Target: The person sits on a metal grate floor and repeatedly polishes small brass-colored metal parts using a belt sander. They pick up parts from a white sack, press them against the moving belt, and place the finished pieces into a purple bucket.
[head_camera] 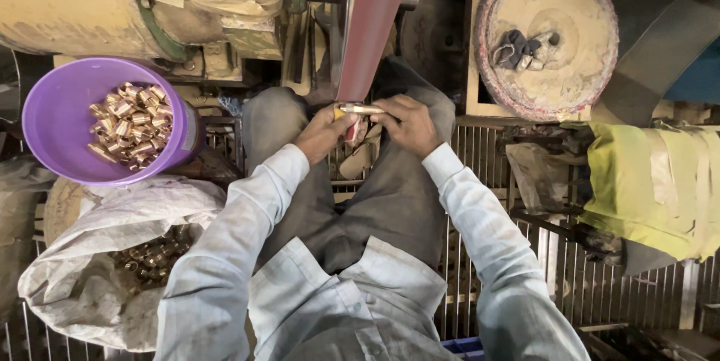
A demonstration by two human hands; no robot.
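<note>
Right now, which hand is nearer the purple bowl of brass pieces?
Left. The left hand sits at the belt, on the side toward the purple bowl; the right hand is beyond it, farther away.

This is a metal-polishing workshop. A reddish abrasive belt (373, 23) runs on a grimy, dust-caked machine (67, 4), beside a worn buffing wheel (551, 34). A purple tub (56, 117) and a sack (112, 256) hold small brass fittings (133, 122), above a metal grate floor (480, 158).

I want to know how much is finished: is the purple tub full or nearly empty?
Partly filled. The purple tub holds a heap of shiny brass pieces on its right side; much bare purple bottom shows on the left.
</note>
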